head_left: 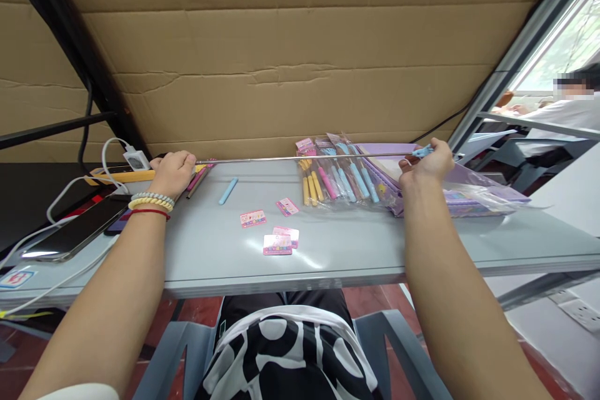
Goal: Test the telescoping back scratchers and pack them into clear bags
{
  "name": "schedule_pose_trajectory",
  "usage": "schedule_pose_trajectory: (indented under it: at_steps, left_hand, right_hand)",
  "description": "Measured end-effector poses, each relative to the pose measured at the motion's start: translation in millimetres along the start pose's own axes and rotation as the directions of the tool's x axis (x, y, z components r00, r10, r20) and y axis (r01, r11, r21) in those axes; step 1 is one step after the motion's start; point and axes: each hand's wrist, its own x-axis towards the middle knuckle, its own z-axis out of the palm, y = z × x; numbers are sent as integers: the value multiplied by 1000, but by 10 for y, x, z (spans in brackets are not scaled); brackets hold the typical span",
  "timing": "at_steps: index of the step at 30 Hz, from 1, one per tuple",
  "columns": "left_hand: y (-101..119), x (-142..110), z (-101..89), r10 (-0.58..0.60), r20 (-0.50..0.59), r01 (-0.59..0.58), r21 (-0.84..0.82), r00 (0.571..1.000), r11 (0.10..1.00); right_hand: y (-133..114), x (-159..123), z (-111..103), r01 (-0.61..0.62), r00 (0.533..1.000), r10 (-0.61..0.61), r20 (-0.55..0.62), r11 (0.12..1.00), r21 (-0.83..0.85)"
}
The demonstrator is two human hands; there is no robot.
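A long thin metal telescopic rod [281,159] stretches level across the desk between my hands. My left hand [174,172] is closed around its left end, beside some dark pink and brown sticks [199,180]. My right hand [429,162] grips the light-blue piece [422,151] at the rod's right end. Below the rod lie a short light-blue stick [228,190] and several small pink printed cards [277,245]. Clear-bagged tools with yellow, pink and blue handles [349,181] lie in a row left of my right hand. What my left fingers wrap is mostly hidden.
A phone [79,228] and white charging cables [70,184] lie at the left. Purple plastic packages [473,190] rest on the right of the grey desk [210,250]. A cardboard panel [300,75] stands behind. Another person [562,112] sits beyond the frame at right.
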Motion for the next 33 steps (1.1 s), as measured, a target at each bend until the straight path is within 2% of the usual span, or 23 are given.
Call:
schedule_pose_trajectory:
  at_steps: [14, 22, 28, 31, 33]
  left_hand:
    - [-28, -22, 18, 65, -56, -70, -91, 996, 993]
    - [38, -43, -35, 27, 15, -26, -48, 1000, 998]
    - [45, -4, 2, 99, 81, -93, -68, 992, 993]
    - [46, 2, 39, 115, 109, -107, -74, 987, 991]
    - [57, -10, 41, 116, 167, -102, -91, 979, 991]
  right_hand:
    - [-35, -45, -7, 45, 999, -46, -23, 998, -33]
    - [-57, -46, -28, 69, 998, -69, 4, 997, -27]
    - [-107, -59, -80, -7, 998, -5, 66, 984, 176]
    - [-133, -42, -110, -94, 993, 67, 96, 947, 306]
    - [-145, -20, -125, -131, 990, 98, 101, 905, 405]
